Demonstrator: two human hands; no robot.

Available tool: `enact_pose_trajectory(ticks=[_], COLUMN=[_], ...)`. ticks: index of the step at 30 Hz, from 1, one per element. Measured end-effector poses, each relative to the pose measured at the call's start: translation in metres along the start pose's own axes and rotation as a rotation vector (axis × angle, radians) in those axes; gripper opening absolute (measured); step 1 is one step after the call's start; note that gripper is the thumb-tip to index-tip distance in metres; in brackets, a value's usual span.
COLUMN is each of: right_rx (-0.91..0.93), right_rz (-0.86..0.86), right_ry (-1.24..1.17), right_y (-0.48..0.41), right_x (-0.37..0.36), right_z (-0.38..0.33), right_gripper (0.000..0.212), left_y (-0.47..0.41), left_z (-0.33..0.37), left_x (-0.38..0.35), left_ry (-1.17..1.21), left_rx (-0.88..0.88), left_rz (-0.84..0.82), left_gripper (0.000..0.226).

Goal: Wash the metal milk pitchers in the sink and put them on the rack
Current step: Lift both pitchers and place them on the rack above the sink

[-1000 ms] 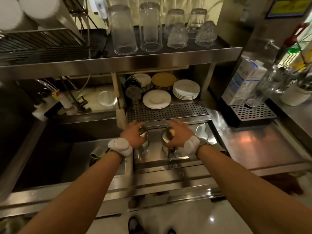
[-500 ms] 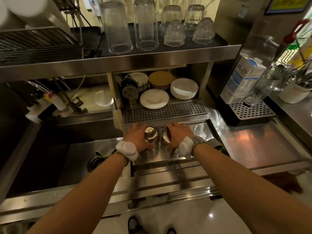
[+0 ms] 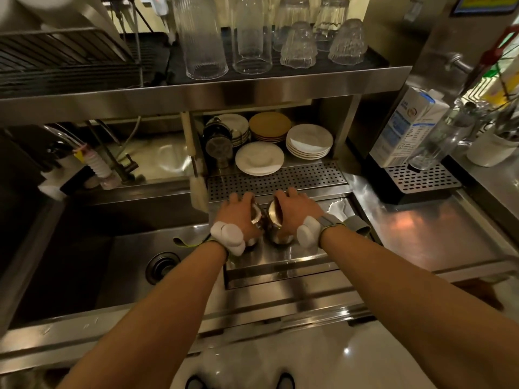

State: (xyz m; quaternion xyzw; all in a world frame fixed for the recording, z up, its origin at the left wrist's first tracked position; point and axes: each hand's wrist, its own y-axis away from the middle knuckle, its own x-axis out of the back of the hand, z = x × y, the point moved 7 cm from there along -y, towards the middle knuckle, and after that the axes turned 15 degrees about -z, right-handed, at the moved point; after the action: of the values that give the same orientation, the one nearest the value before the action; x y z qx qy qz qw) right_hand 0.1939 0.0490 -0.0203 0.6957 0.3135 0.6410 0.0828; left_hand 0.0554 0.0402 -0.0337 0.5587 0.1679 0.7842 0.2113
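At the far left, a wire rack (image 3: 56,57) sits on the upper shelf. Below it lies the dark sink (image 3: 84,262), with its drain (image 3: 161,266) near the right wall and a ribbed hose (image 3: 95,164) at the back. A brush (image 3: 198,189) hangs just right of the sink's back corner.

Right of the sink is a shallow steel tray (image 3: 280,259), and both pitchers stand in it side by side, close together, not in the sink and not on the rack. The left hand (image 3: 238,214) is curled over the left pitcher (image 3: 256,217), fingers wrapped round its far side, gripping it. The right hand (image 3: 297,211) is curled the same way over the right pitcher (image 3: 273,220) and holds it. Each wrist carries a white padded band. The pitchers' open rims show between the two hands; whether their bases rest on the tray or are raised off it I cannot tell.

Behind the hands runs a perforated grate (image 3: 280,178), and behind that are stacked plates (image 3: 309,141) under the shelf. Upturned glasses (image 3: 202,37) stand on the shelf above. Further right, a milk carton (image 3: 404,127) stands by a drip tray (image 3: 421,181) that carries a tilted clear bottle (image 3: 438,141), and a white cup (image 3: 491,148) sits at the far right.
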Motion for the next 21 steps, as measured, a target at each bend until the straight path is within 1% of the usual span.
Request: enact_pose_trajectory(ticks=[3, 6, 8, 9, 10, 12, 13, 14, 15, 18, 21], right_rx=[0.025, 0.063, 0.086, 0.099, 0.097, 0.111, 0.118, 0.124, 0.140, 0.121, 0.075], right_rz=[0.057, 0.099, 0.123, 0.135, 0.127, 0.109, 0.103, 0.102, 0.092, -0.008, -0.116], right_ry=[0.024, 0.037, 0.023, 0.015, 0.004, -0.011, -0.019, -0.031, -0.051, -0.128, -0.136], right_y=[-0.004, -0.013, -0.021, -0.027, -0.029, -0.041, -0.048, -0.048, -0.055, -0.077, -0.088], right_x=[0.019, 0.041, 0.052, 0.056, 0.056, 0.055, 0.051, 0.048, 0.042, 0.011, -0.030], right_z=[-0.029, -0.079, -0.116, -0.141, -0.146, -0.191, -0.215, -0.220, -0.239, -0.282, -0.296], right_gripper=[0.101, 0.106, 0.102, 0.099, 0.096, 0.095, 0.095, 0.096, 0.097, 0.104, 0.104], left_y=[0.013, 0.034, 0.050, 0.057, 0.059, 0.073, 0.079, 0.081, 0.086, 0.095, 0.101], left_z=[-0.017, -0.060, -0.095, -0.119, -0.125, -0.172, -0.199, -0.209, -0.233, -0.300, -0.336], left_x=[0.030, 0.066, 0.084, 0.091, 0.089, 0.095, 0.094, 0.090, 0.088, 0.076, 0.055], left_ry=[-0.025, -0.029, -0.053, -0.065, -0.077, -0.080, -0.063, -0.046, -0.026, 0.025, 0.026], left_rx=[-0.007, 0.002, 0.009, 0.017, 0.012, 0.044, 0.065, 0.083, 0.117, 0.189, 0.214], left_rz=[0.064, 0.165, 0.212, 0.211, 0.200, 0.179, 0.166, 0.153, 0.136, 0.078, 0.004], left_gripper=[0.093, 0.087, 0.084, 0.084, 0.086, 0.090, 0.089, 0.086, 0.084, 0.074, 0.070])
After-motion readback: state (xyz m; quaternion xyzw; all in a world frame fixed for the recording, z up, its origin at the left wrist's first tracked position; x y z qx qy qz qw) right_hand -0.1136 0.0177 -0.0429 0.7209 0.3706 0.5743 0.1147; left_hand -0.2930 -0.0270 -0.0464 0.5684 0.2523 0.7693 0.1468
